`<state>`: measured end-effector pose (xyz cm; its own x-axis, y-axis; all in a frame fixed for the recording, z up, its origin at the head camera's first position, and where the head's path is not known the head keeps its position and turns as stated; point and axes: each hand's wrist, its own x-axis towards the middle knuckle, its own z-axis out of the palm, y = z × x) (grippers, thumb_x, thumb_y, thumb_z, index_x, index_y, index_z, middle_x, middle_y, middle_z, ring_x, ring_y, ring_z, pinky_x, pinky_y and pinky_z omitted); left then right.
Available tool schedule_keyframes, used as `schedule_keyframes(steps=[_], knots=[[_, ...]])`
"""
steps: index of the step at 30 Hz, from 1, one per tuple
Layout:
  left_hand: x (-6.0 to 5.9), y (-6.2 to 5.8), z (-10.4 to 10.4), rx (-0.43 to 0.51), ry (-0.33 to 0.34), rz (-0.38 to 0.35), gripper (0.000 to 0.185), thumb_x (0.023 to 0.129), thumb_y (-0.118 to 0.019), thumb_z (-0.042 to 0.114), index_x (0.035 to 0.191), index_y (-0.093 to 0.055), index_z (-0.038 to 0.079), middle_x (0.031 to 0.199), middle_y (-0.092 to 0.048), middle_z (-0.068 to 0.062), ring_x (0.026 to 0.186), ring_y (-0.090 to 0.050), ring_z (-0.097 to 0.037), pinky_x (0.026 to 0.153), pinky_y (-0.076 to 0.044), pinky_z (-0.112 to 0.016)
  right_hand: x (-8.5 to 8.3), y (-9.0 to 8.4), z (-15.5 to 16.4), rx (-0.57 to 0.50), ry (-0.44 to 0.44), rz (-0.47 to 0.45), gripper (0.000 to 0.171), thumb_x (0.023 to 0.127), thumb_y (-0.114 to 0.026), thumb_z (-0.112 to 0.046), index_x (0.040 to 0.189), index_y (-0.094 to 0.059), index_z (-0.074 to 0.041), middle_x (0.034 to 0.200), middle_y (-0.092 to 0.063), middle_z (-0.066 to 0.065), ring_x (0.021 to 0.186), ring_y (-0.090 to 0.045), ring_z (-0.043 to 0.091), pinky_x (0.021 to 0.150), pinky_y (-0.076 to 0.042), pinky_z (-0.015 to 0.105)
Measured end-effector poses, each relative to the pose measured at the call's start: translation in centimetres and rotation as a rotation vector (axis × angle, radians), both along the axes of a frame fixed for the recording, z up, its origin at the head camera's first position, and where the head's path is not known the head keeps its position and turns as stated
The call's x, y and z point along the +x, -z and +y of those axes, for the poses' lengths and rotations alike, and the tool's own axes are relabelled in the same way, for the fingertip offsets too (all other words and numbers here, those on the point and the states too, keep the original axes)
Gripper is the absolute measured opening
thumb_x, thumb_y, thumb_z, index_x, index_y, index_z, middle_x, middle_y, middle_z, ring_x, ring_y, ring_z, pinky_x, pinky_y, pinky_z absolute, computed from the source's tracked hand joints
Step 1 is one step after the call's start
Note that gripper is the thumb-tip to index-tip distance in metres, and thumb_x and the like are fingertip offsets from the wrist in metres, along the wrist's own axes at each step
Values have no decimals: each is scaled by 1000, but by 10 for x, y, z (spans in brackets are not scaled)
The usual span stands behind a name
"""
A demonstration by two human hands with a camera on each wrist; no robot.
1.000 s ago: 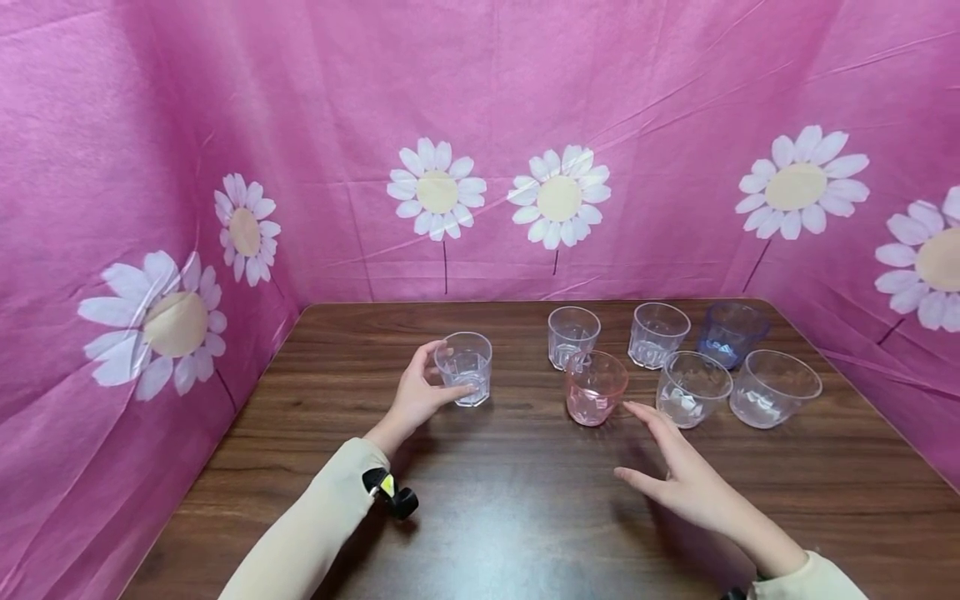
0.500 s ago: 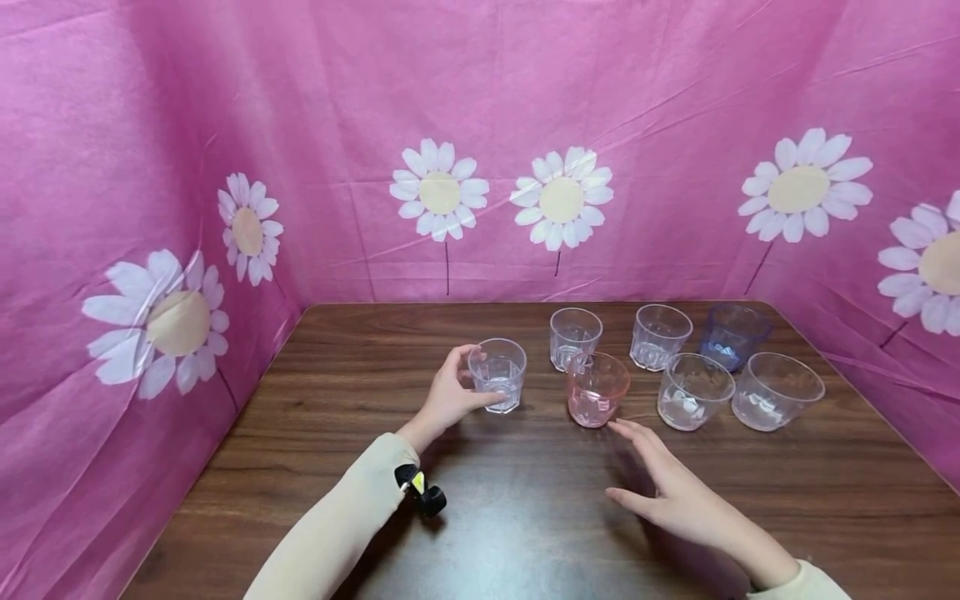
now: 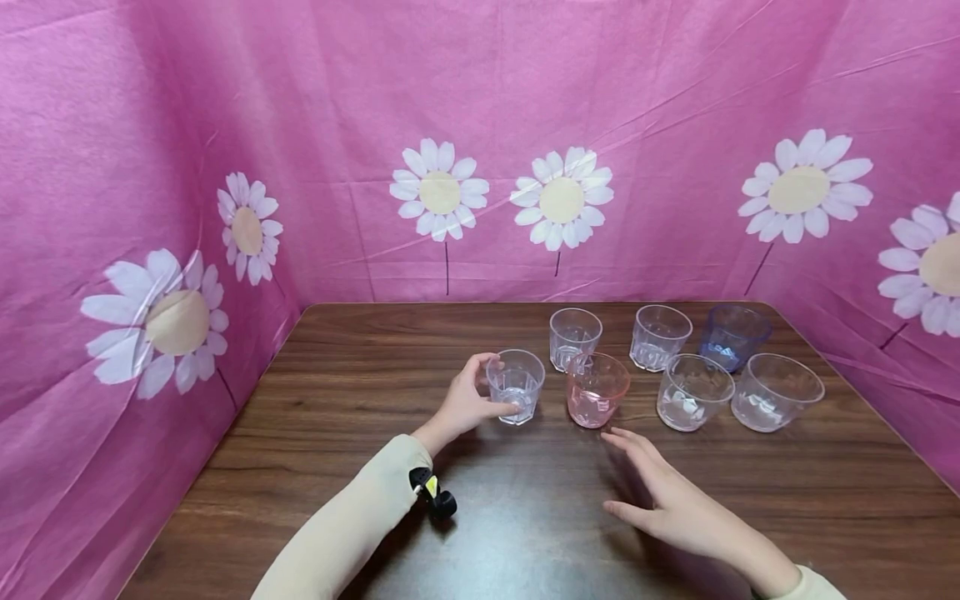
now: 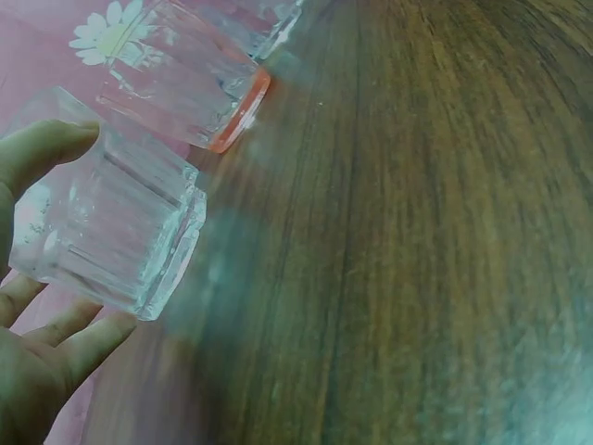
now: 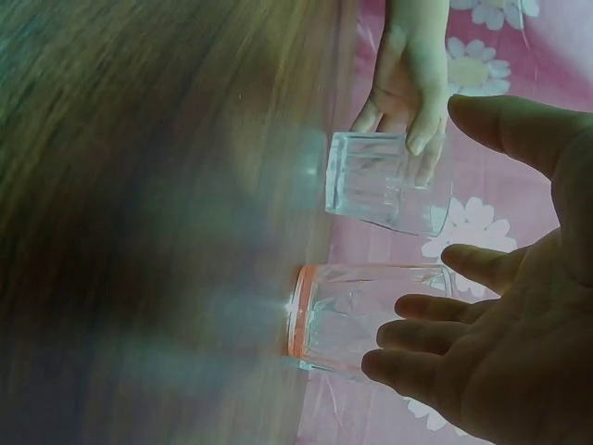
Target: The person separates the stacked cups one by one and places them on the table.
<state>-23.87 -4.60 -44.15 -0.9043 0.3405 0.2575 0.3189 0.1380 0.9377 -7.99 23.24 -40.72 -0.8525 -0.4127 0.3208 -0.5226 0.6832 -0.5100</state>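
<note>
Gripping clear tumbler (image 3: 516, 386) — left hand (image 3: 467, 402) curls thumb and fingers round its side, tumbler standing on wooden table (image 3: 375, 350), just left of pink tumbler (image 3: 596, 389), not touching. Right hand (image 3: 663, 492) open, fingers spread, hovering near pink tumbler's front — no contact. Five more cups (image 3: 697, 354) grouped at table's back right.

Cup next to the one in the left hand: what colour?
Pink-tinted clear plastic cup; the head view shows it best.
</note>
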Motion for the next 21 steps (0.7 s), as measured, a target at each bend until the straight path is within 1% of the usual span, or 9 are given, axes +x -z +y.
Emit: schedule_keyframes(steps=[3,4,6,9,12,14,17,19,21], knots=[[1,1,1,-14,12,-4,81,64,-89,-4,133,-46,-5,127,-57,-19,105,-63,-36,84,-57,-34,1,0,0,19,4,3,74,82,-82,-23,144,-44,-12,145,-42,15,128,-47,35,104,-29,16],[1,1,1,-17,17,-7,81,64,-90,-4,133,-46,-4,127,-57,-18,105,-63,-35,84,-57,-34,1,0,0,21,3,5,74,82,-82,-23,144,-44,-11,145,-42,15,128,-47,35,105,-29,15],[2,1,1,-14,30,-3,80,65,-89,-5,132,-46,-3,128,-57,-19,104,-63,-37,85,-57,-35,1,0,0,32,2,14,75,82,-83,-24,144,-44,-12,145,-43,16,127,-47,35,105,-32,19],[3,1,1,-5,55,-14,79,66,-88,-6,133,-45,-2,129,-56,-21,106,-63,-39,87,-57,-38,1,1,0,49,9,12,74,82,-83,-26,144,-44,-11,144,-43,17,127,-48,36,103,-41,29],[4,0,0,11,93,-39,79,70,-85,-6,136,-42,-2,133,-53,-24,111,-60,-42,91,-55,-41,1,0,0,58,9,-4,74,82,-82,-27,143,-44,-10,144,-43,20,128,-47,38,100,-46,47],[6,-1,-1,16,115,-66,79,73,-84,-6,139,-40,-3,137,-49,-26,117,-57,-43,95,-52,-44,2,0,0,71,20,-17,74,82,-82,-27,143,-44,-9,145,-42,20,129,-46,38,98,-45,54],[9,-2,-5,-20,124,-90,81,77,-82,-2,143,-36,-4,142,-47,-26,125,-52,-43,100,-47,-48,2,-1,0,80,28,-36,74,83,-82,-28,143,-44,-7,146,-42,22,130,-44,41,97,-43,59],[12,-3,-10,-71,122,-80,80,80,-81,2,144,-34,-4,142,-47,-26,128,-50,-42,103,-45,-51,3,-1,1,87,36,-55,74,83,-81,-29,143,-45,-7,147,-41,23,132,-41,45,98,-41,61],[16,-4,-15,-126,130,-37,78,82,-80,5,144,-34,-5,141,-49,-26,129,-49,-41,105,-42,-53,3,-1,3,88,40,-79,75,83,-81,-30,143,-45,-7,148,-40,24,133,-37,51,98,-39,65]])
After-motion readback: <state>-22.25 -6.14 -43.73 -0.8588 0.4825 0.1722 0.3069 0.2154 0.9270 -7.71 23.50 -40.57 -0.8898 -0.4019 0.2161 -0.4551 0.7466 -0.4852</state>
